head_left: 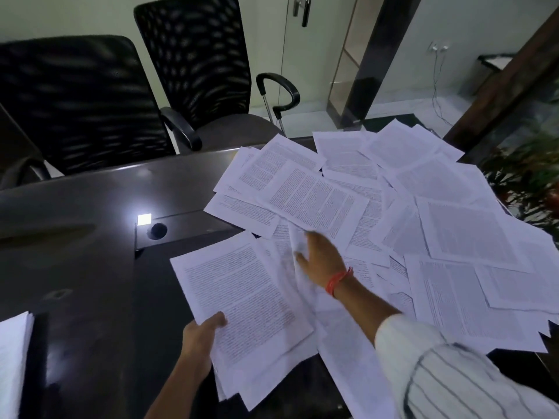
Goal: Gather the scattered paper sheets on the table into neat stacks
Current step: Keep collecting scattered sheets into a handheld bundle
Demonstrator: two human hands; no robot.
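While my left hand (203,329) grips the near-left corner of a gathered bundle (245,303), thumb curled over the top sheet, my right hand (320,261) reaches out past it toward the loose spread; its fingers are extended and seem to lie on or under a blurred, lifted sheet (298,237), but I cannot tell whether they have closed on it. The scattered sheets (453,225) cover the right half of the dark table (75,267), running from the near right edge to the far corner, overlapping at all angles; they lie to the right of and beyond the bundle, so my right hand is the nearer one to them and my left serves best as the holder. The sheet at my right fingertips lies just beyond the bundle's far right edge; the large page (314,201) above it has its long axis slanting from far left to near right, roughly crosswise to the bundle's, which runs near to far with a tilt to the left; I judge each page will need turning as it is drawn leftward and nearer onto the pile. A finished stack (13,358) sits at the near left edge, well apart.
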